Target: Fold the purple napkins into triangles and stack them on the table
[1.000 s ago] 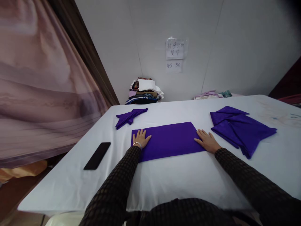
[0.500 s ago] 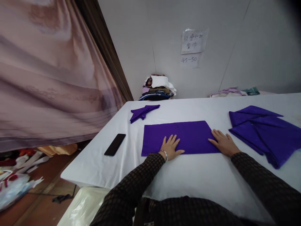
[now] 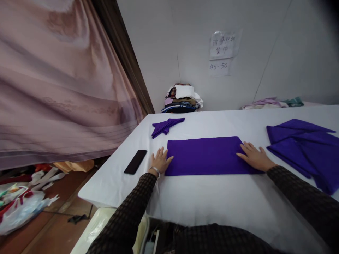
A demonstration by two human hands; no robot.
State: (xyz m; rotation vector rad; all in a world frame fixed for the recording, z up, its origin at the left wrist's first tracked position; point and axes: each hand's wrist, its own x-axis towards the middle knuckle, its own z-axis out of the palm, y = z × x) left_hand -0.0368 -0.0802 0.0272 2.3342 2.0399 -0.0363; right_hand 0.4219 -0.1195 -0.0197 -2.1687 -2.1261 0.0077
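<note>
A purple cloth napkin [image 3: 203, 157], folded into a long flat rectangle, lies on the white-covered table [image 3: 206, 197] in front of me. At its left edge is my left hand [image 3: 159, 162], fingers spread, the thumb over the cloth's border; a bracelet circles that wrist. My right hand [image 3: 255, 157] lies flat on the right end of the napkin with its fingers apart, covering part of that edge. Neither hand grips anything.
Left of the napkin lies a black phone [image 3: 135, 162]. Behind it sits a folded purple cloth [image 3: 166, 126]. More purple cloth [image 3: 304, 148] is heaped at the right. Stacked clothes [image 3: 182, 98] stand against the wall, below paper signs [image 3: 221, 53]. A pink curtain [image 3: 66, 84] hangs at left.
My left hand has slid left, from the middle of the napkin to its left edge. My right hand stays at the right end. The whole view has shifted slightly.
</note>
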